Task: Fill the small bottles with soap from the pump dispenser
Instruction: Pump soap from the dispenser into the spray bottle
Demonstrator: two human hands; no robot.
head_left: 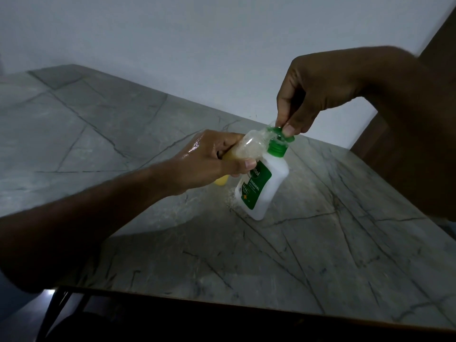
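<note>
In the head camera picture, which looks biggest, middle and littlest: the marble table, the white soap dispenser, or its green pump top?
1. Marble table, by far the largest.
2. White soap dispenser, standing on the table.
3. Green pump top, smallest, though the right hand presses it and hides part of it.

A grey marble-patterned table (308, 255), crossed by dark veins, is carrying the scene, its near edge showing a thin brown rim. A white pump dispenser (265, 186) with a green label and green collar is standing on it, leaning slightly. A small wet patch (230, 198) is glistening on the tabletop just beside the dispenser's base.
</note>
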